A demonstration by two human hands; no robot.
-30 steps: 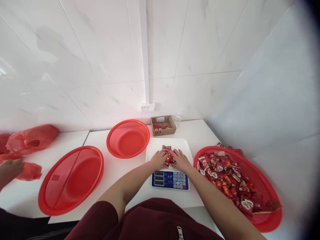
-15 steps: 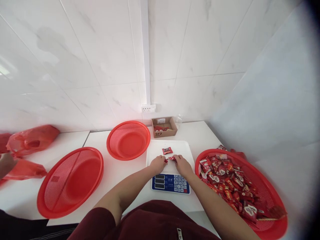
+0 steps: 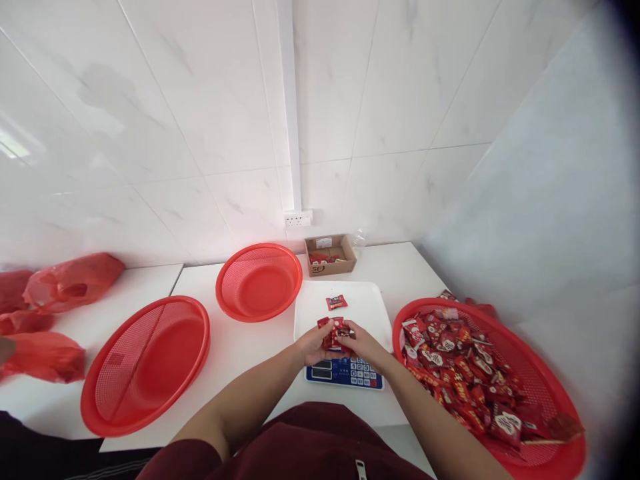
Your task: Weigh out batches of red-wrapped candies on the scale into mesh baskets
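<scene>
My left hand (image 3: 316,343) and my right hand (image 3: 361,343) are together over the near edge of the scale's white pan (image 3: 313,297). Between them they grip small red candy packets (image 3: 334,331), fingers closed on the wrappers; how many packets there are I cannot tell. One more red candy packet (image 3: 337,303) lies by itself on the pan, just beyond my hands. My hands partly cover the scale's blue keypad panel (image 3: 345,375) and its displays.
A red basket (image 3: 540,360) of mixed wrapped candies stands at right. Two red baskets, one behind (image 3: 260,287) and one nearer (image 3: 150,373), are at left. A cardboard box (image 3: 330,267) sits against the wall. Far left, another person's hand (image 3: 7,349) is near red plastic bags (image 3: 75,283).
Both hands have drawn back toward me and closer together, now with packets held up between them. The lone packet stays on the pan. The other person's hand and a red bag have moved.
</scene>
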